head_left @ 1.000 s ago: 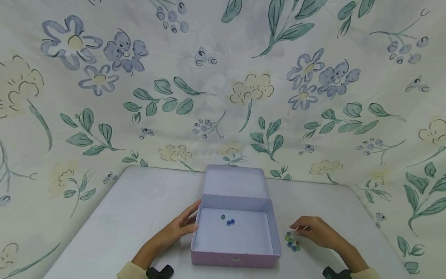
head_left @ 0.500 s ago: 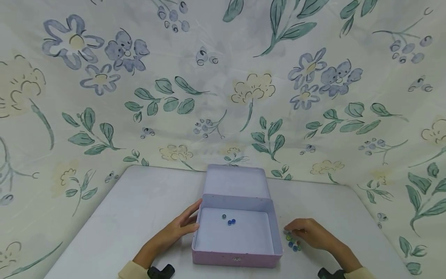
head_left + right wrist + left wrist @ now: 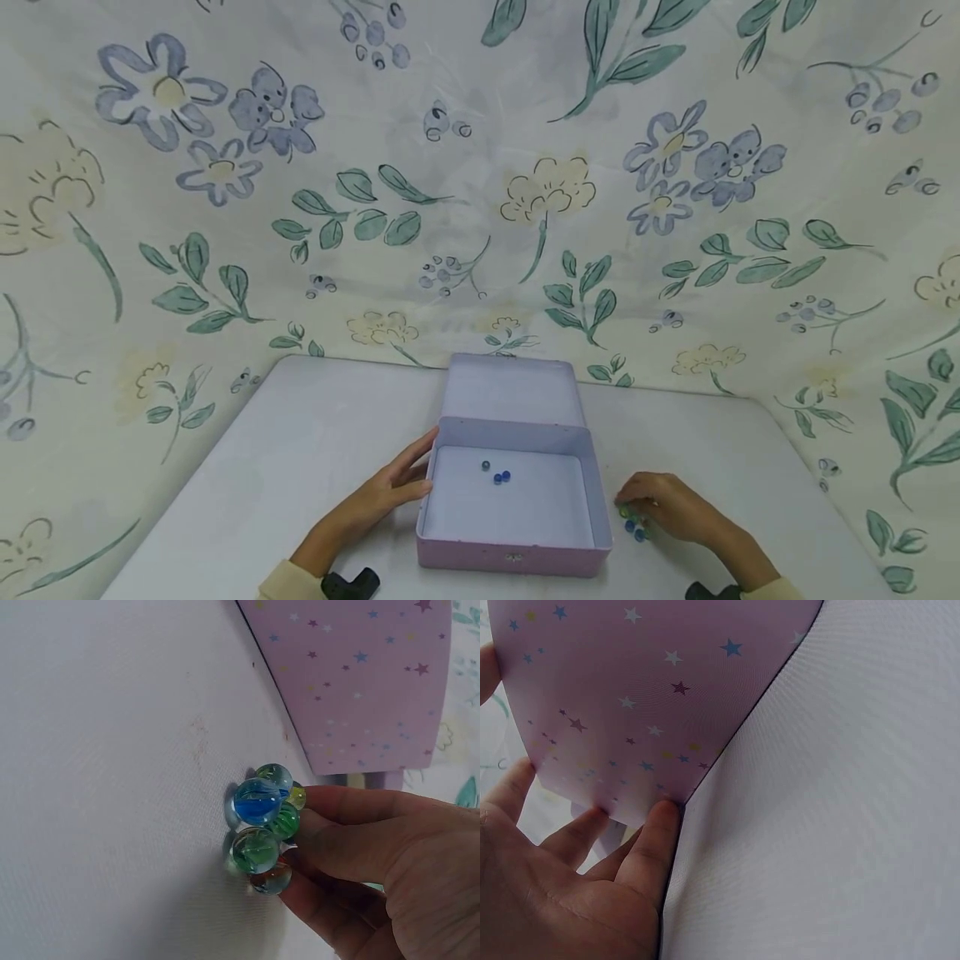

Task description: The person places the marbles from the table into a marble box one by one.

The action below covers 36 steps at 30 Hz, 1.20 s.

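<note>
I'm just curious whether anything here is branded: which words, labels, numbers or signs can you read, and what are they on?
None: no word, brand or number can be read.
Box: only printed stars on its pink sides.
Small fitting on its front: too small to make out.
Marbles: coloured swirls, no lettering visible.
Patterned backdrop: flowers, leaves and berries only.

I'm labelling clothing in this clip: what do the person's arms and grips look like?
Left sleeve and right sleeve are pale yellow. Left wrist device and right wrist device are black. Left grip and right grip are bare, without gloves.
</note>
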Each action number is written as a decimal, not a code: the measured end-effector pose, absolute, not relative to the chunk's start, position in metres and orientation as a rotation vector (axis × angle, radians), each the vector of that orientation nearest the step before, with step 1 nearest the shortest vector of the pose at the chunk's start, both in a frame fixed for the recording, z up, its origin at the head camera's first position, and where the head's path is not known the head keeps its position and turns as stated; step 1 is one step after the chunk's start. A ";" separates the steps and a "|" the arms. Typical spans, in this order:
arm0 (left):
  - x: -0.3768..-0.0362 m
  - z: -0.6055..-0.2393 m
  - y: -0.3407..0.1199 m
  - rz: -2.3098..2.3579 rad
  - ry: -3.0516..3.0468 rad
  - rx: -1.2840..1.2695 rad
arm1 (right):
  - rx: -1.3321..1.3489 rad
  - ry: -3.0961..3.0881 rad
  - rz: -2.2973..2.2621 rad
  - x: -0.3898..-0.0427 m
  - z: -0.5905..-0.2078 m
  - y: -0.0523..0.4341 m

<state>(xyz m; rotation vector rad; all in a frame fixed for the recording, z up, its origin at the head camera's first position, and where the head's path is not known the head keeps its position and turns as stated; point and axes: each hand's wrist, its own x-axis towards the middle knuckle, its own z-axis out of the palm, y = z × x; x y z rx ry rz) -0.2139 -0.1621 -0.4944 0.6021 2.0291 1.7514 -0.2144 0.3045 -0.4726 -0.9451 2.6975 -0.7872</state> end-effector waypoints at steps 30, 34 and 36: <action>-0.217 -0.496 -0.162 1.749 2.039 0.622 | -1.118 2.854 -0.820 -0.221 -0.436 0.311; -0.216 -0.496 -0.163 1.747 2.037 0.614 | -1.214 2.837 -0.869 -0.223 -0.427 0.304; -0.215 -0.496 -0.163 1.744 2.035 0.611 | -1.205 2.825 -0.875 -0.225 -0.422 0.299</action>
